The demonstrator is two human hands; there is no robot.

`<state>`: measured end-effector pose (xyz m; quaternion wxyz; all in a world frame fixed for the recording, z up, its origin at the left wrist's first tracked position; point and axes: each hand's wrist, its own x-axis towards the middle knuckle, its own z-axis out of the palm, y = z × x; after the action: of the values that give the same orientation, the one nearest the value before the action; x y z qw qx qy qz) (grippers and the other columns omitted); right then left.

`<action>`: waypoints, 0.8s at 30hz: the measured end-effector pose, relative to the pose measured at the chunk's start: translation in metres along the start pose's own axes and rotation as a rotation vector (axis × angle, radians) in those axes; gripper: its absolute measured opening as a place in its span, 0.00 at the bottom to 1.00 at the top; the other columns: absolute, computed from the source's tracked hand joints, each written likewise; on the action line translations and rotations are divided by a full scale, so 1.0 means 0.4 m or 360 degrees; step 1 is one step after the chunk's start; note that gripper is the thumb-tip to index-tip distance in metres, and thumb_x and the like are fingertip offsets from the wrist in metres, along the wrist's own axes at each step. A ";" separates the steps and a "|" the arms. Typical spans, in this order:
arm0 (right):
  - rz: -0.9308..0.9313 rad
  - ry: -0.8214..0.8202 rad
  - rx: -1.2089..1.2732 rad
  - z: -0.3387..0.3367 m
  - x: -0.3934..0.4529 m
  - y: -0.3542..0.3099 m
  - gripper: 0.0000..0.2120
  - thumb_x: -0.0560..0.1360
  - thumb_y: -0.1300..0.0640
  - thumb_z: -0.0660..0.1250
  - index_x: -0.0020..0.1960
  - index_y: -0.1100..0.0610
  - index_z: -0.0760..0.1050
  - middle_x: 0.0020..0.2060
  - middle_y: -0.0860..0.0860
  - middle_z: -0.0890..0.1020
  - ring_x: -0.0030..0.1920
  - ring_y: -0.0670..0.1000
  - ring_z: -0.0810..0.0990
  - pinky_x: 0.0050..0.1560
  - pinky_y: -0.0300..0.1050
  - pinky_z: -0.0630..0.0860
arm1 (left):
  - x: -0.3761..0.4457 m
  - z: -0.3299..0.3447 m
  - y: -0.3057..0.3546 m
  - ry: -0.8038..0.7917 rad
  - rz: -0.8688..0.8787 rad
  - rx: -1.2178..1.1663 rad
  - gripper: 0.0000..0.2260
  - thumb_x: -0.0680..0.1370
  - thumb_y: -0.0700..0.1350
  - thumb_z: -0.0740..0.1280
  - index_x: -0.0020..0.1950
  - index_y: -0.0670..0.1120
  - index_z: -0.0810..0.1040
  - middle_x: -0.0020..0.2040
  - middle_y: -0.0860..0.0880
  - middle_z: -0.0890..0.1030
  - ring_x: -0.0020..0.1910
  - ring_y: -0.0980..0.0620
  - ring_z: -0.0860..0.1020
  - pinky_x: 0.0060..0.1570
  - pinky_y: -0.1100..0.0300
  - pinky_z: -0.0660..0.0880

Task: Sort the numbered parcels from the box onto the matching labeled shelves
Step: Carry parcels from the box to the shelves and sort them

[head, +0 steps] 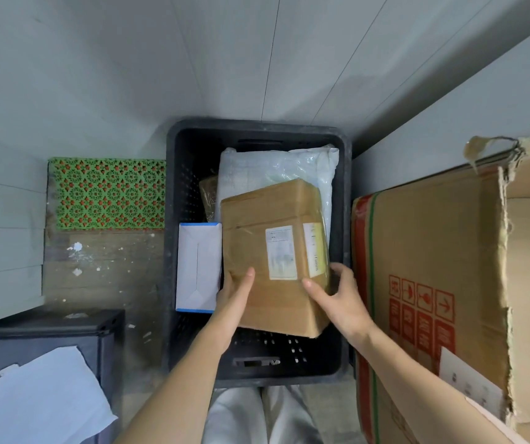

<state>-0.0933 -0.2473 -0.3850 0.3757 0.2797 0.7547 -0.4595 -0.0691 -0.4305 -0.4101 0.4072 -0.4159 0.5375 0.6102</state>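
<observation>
Head view — both hands' grip holds the brown parcel (273, 251) between left hand (233, 294) and right hand (337, 299) over the black crate (174, 193).

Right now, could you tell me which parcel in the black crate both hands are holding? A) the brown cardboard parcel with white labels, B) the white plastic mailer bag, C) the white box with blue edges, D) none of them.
A: the left hand and right hand grip the near sides of the brown cardboard parcel, tilted above the black crate.
</observation>
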 end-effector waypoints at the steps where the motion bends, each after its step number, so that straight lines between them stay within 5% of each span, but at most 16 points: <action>1: -0.0020 0.0014 0.0056 0.012 -0.007 -0.004 0.47 0.67 0.35 0.70 0.76 0.48 0.50 0.70 0.48 0.62 0.72 0.50 0.60 0.73 0.51 0.59 | 0.000 0.001 -0.001 -0.0014 0.0023 -0.0025 0.51 0.58 0.78 0.60 0.76 0.63 0.46 0.78 0.56 0.50 0.77 0.52 0.52 0.74 0.44 0.52; 4: -0.0078 0.0050 0.0152 0.052 -0.018 -0.018 0.47 0.60 0.26 0.64 0.74 0.44 0.60 0.67 0.50 0.70 0.66 0.50 0.71 0.68 0.54 0.69 | -0.005 0.008 -0.001 0.0031 0.0091 -0.0210 0.52 0.56 0.79 0.64 0.76 0.64 0.52 0.77 0.55 0.58 0.74 0.52 0.60 0.72 0.42 0.59; 7: -0.0265 0.0205 0.0242 0.075 -0.033 -0.046 0.23 0.76 0.41 0.60 0.67 0.50 0.74 0.56 0.46 0.79 0.57 0.43 0.77 0.61 0.41 0.72 | -0.070 0.023 0.041 0.0048 0.0272 -0.0497 0.29 0.72 0.65 0.60 0.69 0.54 0.70 0.64 0.52 0.77 0.62 0.53 0.75 0.62 0.44 0.71; 9: -0.0381 0.0245 0.0196 0.084 -0.053 -0.071 0.22 0.78 0.46 0.53 0.64 0.53 0.76 0.57 0.43 0.79 0.60 0.44 0.75 0.63 0.40 0.70 | -0.101 0.019 0.059 -0.0023 0.0385 -0.0568 0.23 0.73 0.60 0.59 0.65 0.54 0.72 0.58 0.52 0.80 0.57 0.52 0.78 0.57 0.45 0.75; 13: -0.0647 0.0139 -0.0346 0.119 -0.081 -0.081 0.23 0.79 0.48 0.50 0.67 0.53 0.73 0.65 0.45 0.74 0.67 0.44 0.65 0.64 0.32 0.57 | -0.130 -0.005 0.057 0.0095 0.0530 -0.0569 0.33 0.67 0.58 0.64 0.71 0.55 0.62 0.62 0.51 0.78 0.59 0.50 0.78 0.54 0.47 0.77; 18: -0.0874 0.0078 -0.0617 0.128 -0.111 -0.046 0.24 0.78 0.50 0.49 0.65 0.58 0.75 0.67 0.47 0.74 0.67 0.44 0.71 0.60 0.16 0.51 | -0.105 -0.048 0.059 0.0210 0.0491 -0.0438 0.47 0.60 0.71 0.68 0.74 0.54 0.61 0.70 0.48 0.72 0.62 0.49 0.77 0.56 0.46 0.77; 21: -0.0947 0.0037 -0.0721 0.153 -0.143 -0.034 0.26 0.76 0.51 0.50 0.63 0.64 0.76 0.65 0.54 0.76 0.64 0.50 0.75 0.65 0.21 0.53 | -0.079 -0.070 0.049 0.0271 0.0368 -0.0342 0.57 0.50 0.77 0.70 0.75 0.62 0.54 0.76 0.49 0.61 0.68 0.47 0.71 0.63 0.42 0.72; 24: -0.1039 0.0020 -0.0843 0.189 -0.166 -0.032 0.21 0.75 0.56 0.54 0.60 0.65 0.78 0.60 0.58 0.80 0.59 0.54 0.80 0.64 0.33 0.63 | -0.079 -0.070 0.056 0.0318 0.0336 -0.0204 0.60 0.52 0.73 0.74 0.77 0.61 0.48 0.76 0.49 0.60 0.70 0.47 0.68 0.66 0.44 0.69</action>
<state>-0.0423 -0.3262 -0.3466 0.2647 -0.0776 0.8980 -0.3429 -0.0782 -0.4618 -0.3752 0.2580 -0.4408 0.5761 0.6382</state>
